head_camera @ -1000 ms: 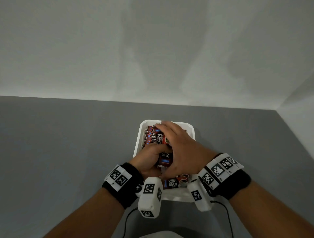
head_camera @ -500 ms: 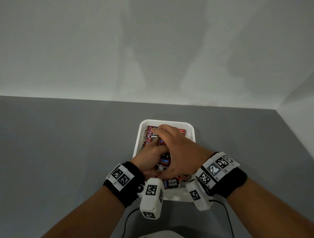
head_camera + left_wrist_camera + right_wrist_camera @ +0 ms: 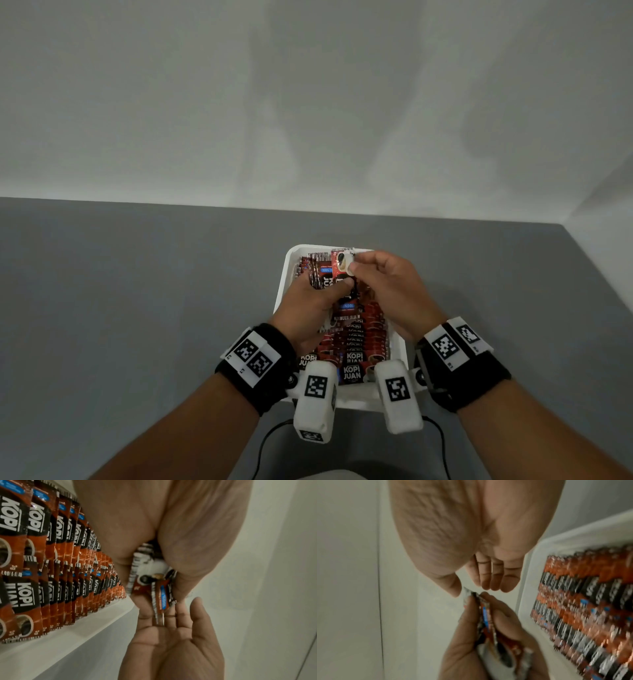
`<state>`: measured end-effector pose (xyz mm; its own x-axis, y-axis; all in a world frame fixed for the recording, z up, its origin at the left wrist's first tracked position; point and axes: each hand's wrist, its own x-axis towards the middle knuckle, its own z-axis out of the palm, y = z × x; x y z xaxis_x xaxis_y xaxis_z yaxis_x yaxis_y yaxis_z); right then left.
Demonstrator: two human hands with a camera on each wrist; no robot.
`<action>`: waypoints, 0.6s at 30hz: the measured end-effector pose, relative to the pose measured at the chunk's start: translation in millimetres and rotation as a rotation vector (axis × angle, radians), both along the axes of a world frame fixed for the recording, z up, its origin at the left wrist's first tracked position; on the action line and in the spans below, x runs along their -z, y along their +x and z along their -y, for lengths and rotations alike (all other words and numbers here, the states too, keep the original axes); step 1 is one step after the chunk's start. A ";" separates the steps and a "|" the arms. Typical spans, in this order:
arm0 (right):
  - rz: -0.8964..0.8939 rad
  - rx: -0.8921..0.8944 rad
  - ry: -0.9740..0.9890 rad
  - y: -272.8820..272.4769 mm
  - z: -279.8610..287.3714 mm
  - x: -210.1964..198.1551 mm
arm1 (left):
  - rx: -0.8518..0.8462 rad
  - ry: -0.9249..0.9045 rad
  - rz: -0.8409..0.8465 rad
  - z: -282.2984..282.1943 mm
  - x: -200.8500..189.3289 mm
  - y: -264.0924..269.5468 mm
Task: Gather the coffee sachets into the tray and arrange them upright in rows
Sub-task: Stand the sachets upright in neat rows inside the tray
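A white tray [image 3: 283, 291] [image 3: 85, 635] [image 3: 530, 561] on the grey table holds rows of red-and-black coffee sachets [image 3: 356, 342] [image 3: 68, 561] [image 3: 582, 601] standing upright. Over the tray's left half, my left hand [image 3: 318, 294] [image 3: 462, 635] grips a small bunch of sachets [image 3: 339, 270] [image 3: 147, 585] [image 3: 484, 618]. My right hand [image 3: 383, 284] [image 3: 171, 635] [image 3: 484, 577] reaches to the bunch's top end. Its thumb tip touches a sachet, while its fingers stay nearly straight and a little apart from it. The tray's left column is mostly hidden under my left hand.
The grey table [image 3: 137, 308] stretches left and far beyond the tray, ending at a white wall behind and on the right. A black cable [image 3: 267, 442] lies near the front edge under my wrists.
My right hand has lifted off the sachets in the tray and come to the top of the bunch. My left hand has raised that bunch slightly.
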<state>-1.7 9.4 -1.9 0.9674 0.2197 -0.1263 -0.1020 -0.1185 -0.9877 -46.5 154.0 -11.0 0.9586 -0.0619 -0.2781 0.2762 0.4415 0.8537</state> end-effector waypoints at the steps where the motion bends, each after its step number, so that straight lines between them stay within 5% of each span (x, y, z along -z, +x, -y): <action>1: -0.011 0.008 0.036 -1.5 -1.2 -0.4 | -0.008 0.022 0.007 1.1 2.0 0.7; 10: -0.086 0.047 0.189 -0.7 5.9 -3.3 | 0.060 0.204 0.038 -4.6 6.8 -1.1; 18: -0.056 -0.018 -0.061 5.1 34.0 -1.7 | -0.110 0.295 0.061 -38.9 0.9 10.7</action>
<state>3.4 -24.6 -0.2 0.9544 0.2273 -0.1935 -0.1539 -0.1808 -0.9714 -35.8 192.9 -11.9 0.9704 0.1182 -0.2105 0.1848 0.1971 0.9628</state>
